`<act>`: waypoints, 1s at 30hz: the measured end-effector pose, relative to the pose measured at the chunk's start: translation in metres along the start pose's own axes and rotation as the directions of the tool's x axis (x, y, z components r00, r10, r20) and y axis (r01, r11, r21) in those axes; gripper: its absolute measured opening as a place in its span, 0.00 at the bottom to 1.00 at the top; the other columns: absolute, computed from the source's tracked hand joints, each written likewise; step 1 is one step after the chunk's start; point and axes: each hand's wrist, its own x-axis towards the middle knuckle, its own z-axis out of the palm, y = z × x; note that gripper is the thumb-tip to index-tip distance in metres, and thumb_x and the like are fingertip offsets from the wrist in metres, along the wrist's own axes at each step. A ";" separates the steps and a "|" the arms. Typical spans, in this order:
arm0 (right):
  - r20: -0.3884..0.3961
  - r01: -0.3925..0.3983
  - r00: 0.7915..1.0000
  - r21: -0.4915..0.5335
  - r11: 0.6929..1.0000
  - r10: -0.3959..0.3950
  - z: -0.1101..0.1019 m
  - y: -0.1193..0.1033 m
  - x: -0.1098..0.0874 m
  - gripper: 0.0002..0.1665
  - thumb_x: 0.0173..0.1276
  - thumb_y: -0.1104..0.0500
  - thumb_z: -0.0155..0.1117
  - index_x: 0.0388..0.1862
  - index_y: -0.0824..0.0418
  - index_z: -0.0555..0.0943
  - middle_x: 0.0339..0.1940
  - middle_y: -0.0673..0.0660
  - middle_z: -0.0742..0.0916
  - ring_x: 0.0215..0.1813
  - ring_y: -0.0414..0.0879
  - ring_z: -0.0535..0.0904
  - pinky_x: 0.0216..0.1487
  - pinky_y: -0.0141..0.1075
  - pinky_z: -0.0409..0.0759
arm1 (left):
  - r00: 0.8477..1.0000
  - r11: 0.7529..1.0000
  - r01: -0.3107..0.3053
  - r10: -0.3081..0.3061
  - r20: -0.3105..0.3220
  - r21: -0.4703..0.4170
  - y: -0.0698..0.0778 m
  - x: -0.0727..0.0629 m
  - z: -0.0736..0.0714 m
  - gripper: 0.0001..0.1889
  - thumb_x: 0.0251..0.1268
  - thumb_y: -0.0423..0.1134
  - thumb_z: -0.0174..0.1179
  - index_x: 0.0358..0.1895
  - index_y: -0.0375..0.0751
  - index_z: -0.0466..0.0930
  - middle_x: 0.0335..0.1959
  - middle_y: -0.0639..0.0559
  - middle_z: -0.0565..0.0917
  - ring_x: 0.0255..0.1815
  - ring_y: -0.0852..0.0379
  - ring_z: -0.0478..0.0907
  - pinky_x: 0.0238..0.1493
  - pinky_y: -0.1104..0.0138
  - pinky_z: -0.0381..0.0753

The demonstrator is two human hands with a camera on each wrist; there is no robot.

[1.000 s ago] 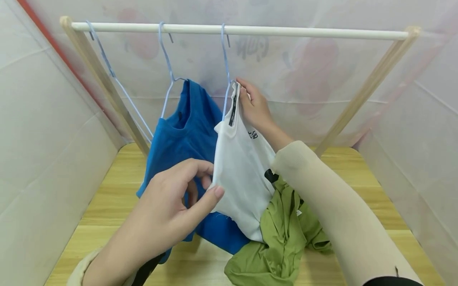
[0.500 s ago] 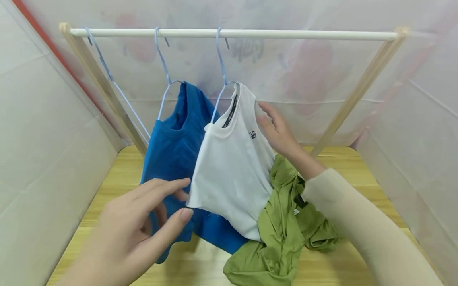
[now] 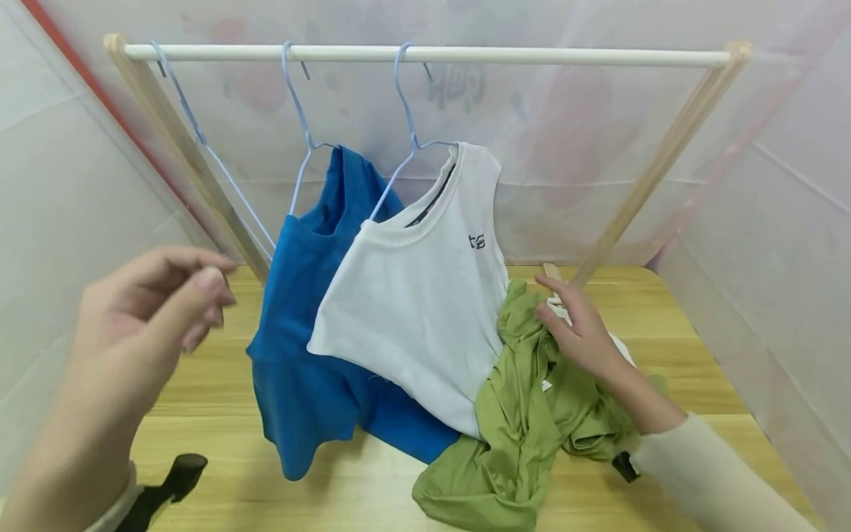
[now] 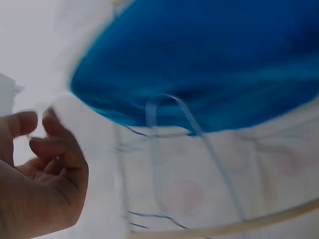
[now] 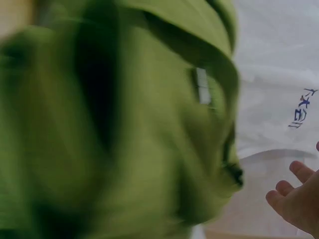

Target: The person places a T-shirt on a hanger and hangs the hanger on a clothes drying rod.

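A white sleeveless top (image 3: 419, 295) with small dark lettering hangs on a light blue hanger (image 3: 414, 140). Behind it to the left, a blue top (image 3: 299, 295) is on a second hanger (image 3: 308, 137). My left hand (image 3: 142, 332) hovers left of the blue top, fingers loosely bent and holding nothing; the left wrist view shows the same hand (image 4: 45, 179) apart from the blue cloth. Crumpled on the table, a green garment (image 3: 515, 443) overlaps the white top's lower right side. My right hand (image 3: 588, 336) is over the green garment's upper part, thumb and fingers spread.
The white rail (image 3: 565, 56) runs between wooden posts (image 3: 654, 170). At its left end hangs a bare hanger (image 3: 199, 133). A wooden piece (image 3: 552, 277) and some white material show behind my right hand. Pale walls (image 3: 764, 244) enclose the wooden table (image 3: 219, 443).
My left hand has let go of the white top's edge and moved left. My right hand has left its shoulder, coming down and right to the green garment. The white top has swung to face forward.
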 end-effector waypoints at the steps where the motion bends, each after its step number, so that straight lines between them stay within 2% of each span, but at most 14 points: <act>1: 0.001 0.003 1.000 -0.011 1.000 -0.003 0.001 0.002 -0.008 0.32 0.77 0.57 0.56 0.77 0.46 0.63 0.77 0.54 0.68 0.77 0.58 0.58 0.69 0.68 0.56 | 0.998 0.999 0.045 -0.045 -0.046 -0.013 0.015 0.009 0.012 0.13 0.70 0.26 0.57 0.54 0.23 0.76 0.35 0.36 0.80 0.30 0.49 0.73 0.21 0.68 0.71; 3: 0.006 0.016 1.000 -0.043 0.999 -0.016 0.003 0.006 -0.021 0.33 0.75 0.58 0.58 0.77 0.47 0.64 0.76 0.54 0.68 0.76 0.59 0.60 0.68 0.68 0.58 | 0.988 0.994 0.102 -0.104 -0.115 -0.026 0.030 0.024 0.025 0.12 0.73 0.31 0.57 0.55 0.29 0.77 0.36 0.44 0.80 0.34 0.54 0.75 0.26 0.73 0.74; 5: 0.012 0.037 0.999 -0.080 0.996 -0.036 0.005 0.010 -0.031 0.34 0.73 0.58 0.61 0.76 0.50 0.65 0.76 0.56 0.69 0.76 0.61 0.60 0.67 0.69 0.58 | 0.967 0.982 0.186 -0.188 -0.170 -0.029 0.030 0.036 0.027 0.13 0.73 0.36 0.58 0.57 0.37 0.76 0.40 0.48 0.80 0.41 0.56 0.75 0.32 0.75 0.76; 7: 0.022 0.051 0.999 -0.116 0.992 -0.048 0.008 0.013 -0.039 0.35 0.71 0.58 0.63 0.76 0.53 0.66 0.76 0.58 0.68 0.76 0.63 0.59 0.68 0.69 0.56 | 0.950 0.967 0.256 -0.252 -0.182 -0.003 0.021 0.044 0.023 0.16 0.73 0.40 0.58 0.60 0.43 0.73 0.46 0.51 0.78 0.48 0.57 0.74 0.36 0.76 0.77; 10: 0.045 0.048 0.998 -0.203 0.978 -0.040 0.012 0.015 -0.048 0.37 0.69 0.53 0.66 0.75 0.55 0.67 0.76 0.61 0.68 0.76 0.66 0.57 0.68 0.71 0.54 | 0.926 0.941 0.337 -0.328 -0.187 0.022 0.005 0.055 0.017 0.22 0.73 0.45 0.58 0.65 0.46 0.66 0.56 0.53 0.72 0.56 0.58 0.70 0.42 0.76 0.76; 12: 0.069 0.038 0.997 -0.288 0.957 -0.019 0.015 0.016 -0.055 0.40 0.67 0.48 0.68 0.75 0.52 0.67 0.76 0.63 0.67 0.76 0.68 0.57 0.67 0.73 0.54 | 0.910 0.922 0.384 -0.368 -0.191 0.052 -0.003 0.062 0.016 0.28 0.73 0.49 0.58 0.70 0.48 0.61 0.63 0.54 0.67 0.62 0.57 0.66 0.48 0.73 0.74; 14: 0.094 0.041 0.996 -0.374 0.926 -0.006 0.018 0.017 -0.060 0.42 0.64 0.42 0.70 0.75 0.50 0.68 0.76 0.64 0.67 0.76 0.70 0.57 0.65 0.74 0.55 | 0.895 0.905 0.420 -0.401 -0.194 0.067 -0.007 0.067 0.019 0.33 0.73 0.52 0.57 0.74 0.48 0.55 0.71 0.50 0.60 0.70 0.53 0.60 0.60 0.65 0.71; 17: 0.140 0.063 0.990 -0.477 0.876 0.005 0.022 0.020 -0.068 0.45 0.61 0.35 0.70 0.75 0.45 0.68 0.77 0.65 0.66 0.75 0.73 0.57 0.64 0.75 0.57 | 0.875 0.888 0.458 -0.444 -0.194 0.033 -0.010 0.074 0.025 0.39 0.72 0.55 0.56 0.77 0.52 0.45 0.80 0.47 0.41 0.80 0.49 0.45 0.74 0.47 0.59; 18: 0.156 0.072 0.988 -0.501 0.863 0.008 0.023 0.021 -0.070 0.46 0.60 0.33 0.69 0.75 0.43 0.68 0.77 0.65 0.66 0.74 0.74 0.57 0.63 0.75 0.58 | 0.870 0.885 0.466 -0.455 -0.192 0.014 -0.011 0.076 0.028 0.40 0.72 0.57 0.56 0.77 0.54 0.43 0.81 0.48 0.35 0.82 0.46 0.39 0.75 0.40 0.53; 20: 0.181 0.088 0.983 -0.534 0.841 0.012 0.025 0.022 -0.073 0.46 0.59 0.30 0.67 0.75 0.41 0.67 0.77 0.65 0.65 0.74 0.75 0.57 0.63 0.75 0.59 | 0.861 0.878 0.477 -0.474 -0.186 -0.027 -0.012 0.079 0.031 0.42 0.70 0.58 0.56 0.77 0.58 0.39 0.81 0.51 0.27 0.82 0.41 0.32 0.73 0.34 0.46; 24: 0.209 0.099 0.978 -0.554 0.826 0.024 0.030 0.023 -0.076 0.47 0.60 0.27 0.64 0.75 0.39 0.66 0.77 0.66 0.65 0.74 0.75 0.57 0.64 0.74 0.58 | 0.848 0.867 0.497 -0.493 -0.194 -0.030 -0.016 0.082 0.032 0.45 0.67 0.58 0.60 0.77 0.61 0.37 0.80 0.54 0.24 0.81 0.34 0.34 0.72 0.35 0.49; 30: 0.218 0.086 0.975 -0.535 0.840 0.039 0.036 0.024 -0.078 0.45 0.63 0.28 0.63 0.76 0.40 0.66 0.76 0.67 0.66 0.74 0.75 0.57 0.66 0.74 0.55 | 0.837 0.859 0.512 -0.504 -0.212 -0.018 -0.020 0.084 0.032 0.47 0.67 0.54 0.63 0.77 0.62 0.37 0.81 0.54 0.25 0.81 0.33 0.39 0.74 0.39 0.49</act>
